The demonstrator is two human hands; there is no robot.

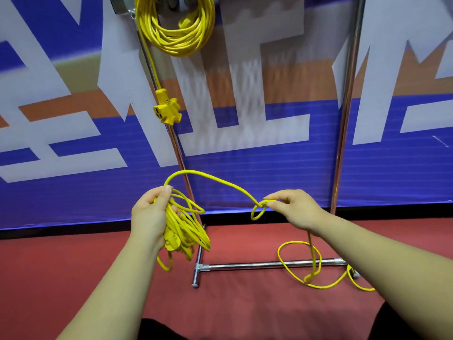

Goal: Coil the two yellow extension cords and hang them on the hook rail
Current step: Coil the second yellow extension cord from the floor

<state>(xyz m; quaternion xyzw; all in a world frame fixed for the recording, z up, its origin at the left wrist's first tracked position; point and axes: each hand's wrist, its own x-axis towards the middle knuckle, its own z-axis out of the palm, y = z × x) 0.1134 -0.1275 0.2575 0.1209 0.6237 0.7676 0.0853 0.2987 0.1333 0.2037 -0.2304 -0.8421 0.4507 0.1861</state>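
While one coil [175, 28] hangs finished at the top of the rack [346, 94], its socket [167, 110] dangling below, the second cord [215, 180] looks about half gathered. The left hand [149, 214] grips the loops; the right hand [291, 208] pinches a small twist in the strand. The tail [316, 273] lies slack on the red floor [73, 261], across the rack's base bar. Coiling that tail and hanging remain. A blue banner [269, 173] hangs behind.
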